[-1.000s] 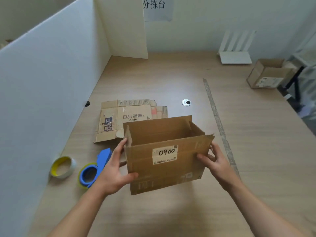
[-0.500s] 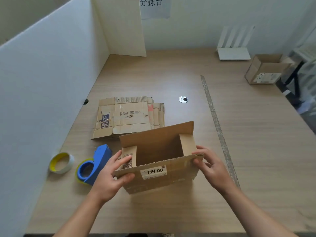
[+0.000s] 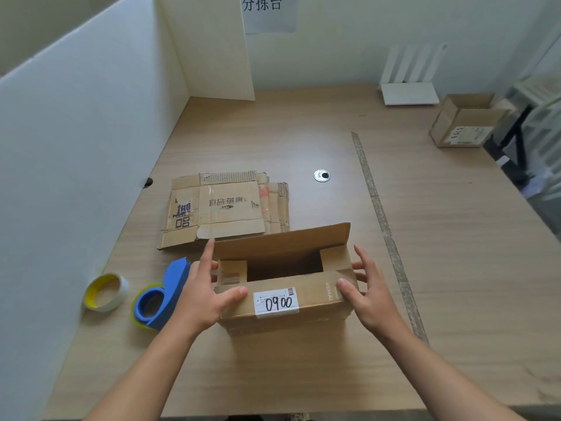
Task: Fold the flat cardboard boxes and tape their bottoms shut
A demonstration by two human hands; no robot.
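Note:
A brown cardboard box with a white "0900" label stands on the wooden table in front of me. Its two short end flaps lie folded inward, the near long flap is bent down over them, and the far long flap stands up. My left hand presses the box's left end, thumb on the near flap. My right hand holds the right end the same way. A stack of flat cardboard boxes lies just behind. A blue tape dispenser rests left of the box, touching my left hand's back.
A loose roll of tape with a yellow core lies at the far left by the white partition. An assembled open box and a white router sit at the back right. A tape strip runs along the table.
The box was tipped and set lower on the table. The end flaps have been folded in, and the near long flap has come down over them under both thumbs.

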